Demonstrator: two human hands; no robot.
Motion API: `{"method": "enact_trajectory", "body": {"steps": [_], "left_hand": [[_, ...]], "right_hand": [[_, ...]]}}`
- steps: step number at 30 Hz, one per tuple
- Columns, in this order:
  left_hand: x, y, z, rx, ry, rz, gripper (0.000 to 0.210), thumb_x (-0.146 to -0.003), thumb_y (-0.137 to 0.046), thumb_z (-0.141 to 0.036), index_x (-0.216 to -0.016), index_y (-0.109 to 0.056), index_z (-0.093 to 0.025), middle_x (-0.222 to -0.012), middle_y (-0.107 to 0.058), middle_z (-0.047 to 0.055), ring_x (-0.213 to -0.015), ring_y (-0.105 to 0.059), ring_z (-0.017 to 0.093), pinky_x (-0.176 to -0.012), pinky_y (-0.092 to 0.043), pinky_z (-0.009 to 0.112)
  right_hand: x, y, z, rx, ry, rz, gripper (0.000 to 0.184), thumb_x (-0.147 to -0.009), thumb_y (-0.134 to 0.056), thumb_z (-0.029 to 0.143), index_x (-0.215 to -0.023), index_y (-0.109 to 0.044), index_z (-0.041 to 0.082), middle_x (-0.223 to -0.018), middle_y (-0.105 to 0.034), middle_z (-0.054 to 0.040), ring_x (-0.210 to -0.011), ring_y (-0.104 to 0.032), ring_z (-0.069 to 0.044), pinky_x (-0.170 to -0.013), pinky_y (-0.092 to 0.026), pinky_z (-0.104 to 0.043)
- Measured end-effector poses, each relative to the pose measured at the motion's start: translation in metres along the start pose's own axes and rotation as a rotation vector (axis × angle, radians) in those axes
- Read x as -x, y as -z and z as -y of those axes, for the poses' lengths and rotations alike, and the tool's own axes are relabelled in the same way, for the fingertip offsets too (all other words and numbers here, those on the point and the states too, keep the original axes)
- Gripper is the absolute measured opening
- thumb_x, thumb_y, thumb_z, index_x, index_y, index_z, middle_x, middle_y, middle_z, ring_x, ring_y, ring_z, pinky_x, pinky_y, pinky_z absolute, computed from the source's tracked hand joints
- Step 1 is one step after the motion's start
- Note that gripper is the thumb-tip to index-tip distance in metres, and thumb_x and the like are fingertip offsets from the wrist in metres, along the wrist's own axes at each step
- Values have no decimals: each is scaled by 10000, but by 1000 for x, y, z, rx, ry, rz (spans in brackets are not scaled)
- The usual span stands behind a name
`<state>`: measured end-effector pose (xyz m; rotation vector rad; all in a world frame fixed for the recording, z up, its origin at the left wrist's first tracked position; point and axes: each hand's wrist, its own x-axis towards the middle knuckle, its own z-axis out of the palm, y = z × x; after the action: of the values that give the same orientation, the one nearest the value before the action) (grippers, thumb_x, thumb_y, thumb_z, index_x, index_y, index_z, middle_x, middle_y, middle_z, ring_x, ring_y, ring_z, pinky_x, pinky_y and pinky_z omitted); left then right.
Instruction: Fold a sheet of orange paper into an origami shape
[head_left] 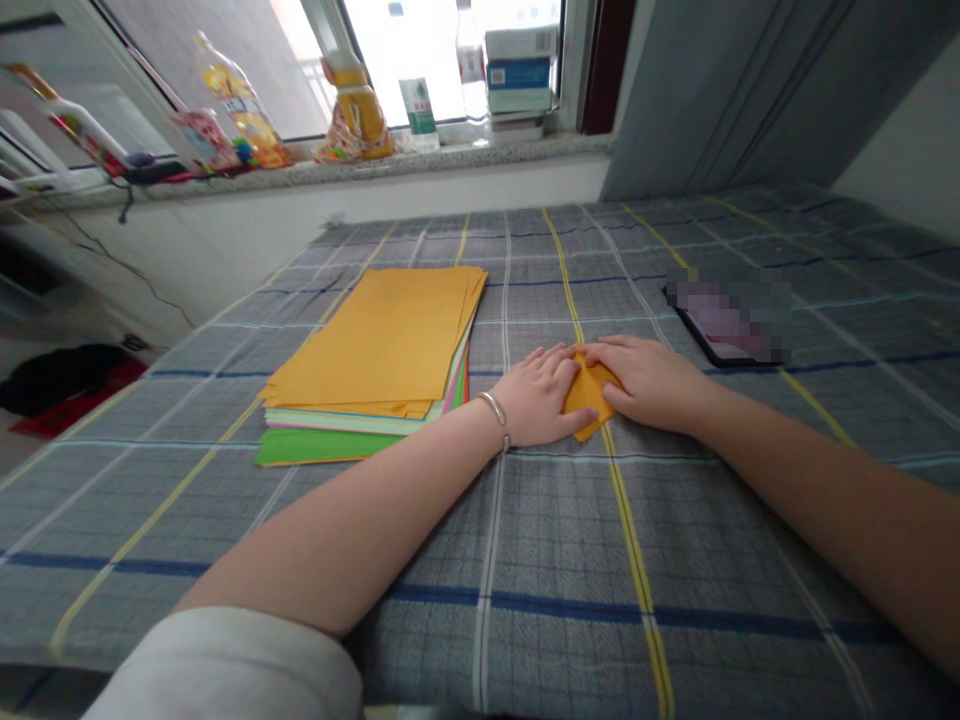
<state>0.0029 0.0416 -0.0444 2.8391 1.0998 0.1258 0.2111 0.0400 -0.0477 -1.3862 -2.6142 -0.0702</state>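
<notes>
A small piece of folded orange paper [588, 398] lies on the checked cloth between my two hands, its lower corner pointing toward me. My left hand [538, 396], with a silver bangle at the wrist, rests palm down on the paper's left side, fingers stretched out and thumb apart across its lower part. From the other side my right hand [646, 382] lies over the top and right edges, fingers extended and thumb on the paper. Both hands cover much of the paper, so its full shape is hidden.
Left of my hands sits a stack of coloured paper [382, 340], orange on top with green below. A dark-edged phone [724, 335], partly blurred out, lies at the right. Bottles, boxes [519, 75] and packets line the windowsill [420, 165] beyond the cloth-covered surface [360, 610].
</notes>
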Motion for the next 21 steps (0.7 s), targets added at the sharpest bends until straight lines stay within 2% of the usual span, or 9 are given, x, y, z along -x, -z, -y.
{"method": "enact_trajectory", "body": {"steps": [2,8,13,17,19,21], "left_hand": [[0,1,0,-3,-9,13,720,-988,-431,-573,-1462,-413,-31,-1626,-337,213,-1527,-314,299,-1266,-224,424],[-1,0,0,-23,-16,-8,733,-989,-432,-580,-1468,-405,-27,-1610,-363,219,-1516,-333,305,-1264,-233,422],[-1,-2,0,-6,-24,-55,677,-977,-446,-583,-1403,-473,-58,-1564,-435,210,-1490,-376,299,-1252,-266,430],[-1,-3,-2,15,82,-96,581,-956,-495,-559,-1304,-552,-97,-1563,-437,199,-1488,-374,302,-1248,-277,429],[-2,-4,-3,28,131,-77,604,-961,-481,-558,-1357,-525,-104,-1603,-388,187,-1515,-329,311,-1260,-246,460],[-2,-3,-3,40,136,-27,678,-976,-438,-573,-1468,-437,-106,-1644,-324,169,-1541,-275,314,-1267,-212,495]], "right_hand": [[-2,-1,-2,-7,-8,1,434,-892,-466,252,-1247,-655,89,-1373,-647,-180,-1299,-565,-321,-1105,-443,-480],[-3,-4,-2,11,-12,-32,472,-912,-459,297,-1330,-613,141,-1388,-645,-145,-1329,-540,-316,-1085,-447,-487],[-7,-5,0,13,-37,-11,518,-899,-479,310,-1366,-601,124,-1350,-667,-145,-1273,-573,-330,-1070,-456,-498],[-9,-12,-7,-94,-143,-102,510,-874,-521,306,-1351,-617,152,-1332,-681,-130,-1219,-606,-317,-1055,-474,-479],[-8,-15,-11,-138,-182,-153,507,-875,-521,313,-1340,-625,139,-1310,-693,-136,-1182,-622,-317,-1039,-486,-480],[-7,-17,-14,-142,-163,-172,480,-896,-498,317,-1319,-645,143,-1284,-708,-130,-1167,-629,-314,-1042,-481,-491]]}}
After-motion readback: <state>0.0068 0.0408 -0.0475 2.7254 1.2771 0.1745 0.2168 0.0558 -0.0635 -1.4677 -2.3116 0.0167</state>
